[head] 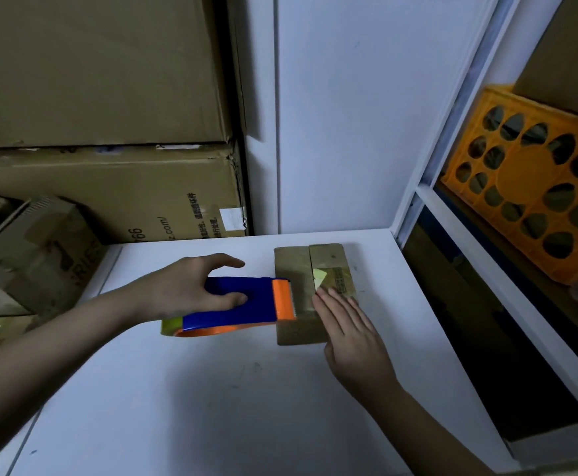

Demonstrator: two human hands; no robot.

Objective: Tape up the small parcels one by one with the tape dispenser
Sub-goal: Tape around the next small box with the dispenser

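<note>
The left hand (pixel 191 290) grips the one dispenser (pixel 236 305), its orange end touching the single parcel (pixel 301 269) on the white tabletop (pixel 212 389). The right hand (pixel 352 334) lies flat, fingers straight, pressing the parcel's near right side.
</note>
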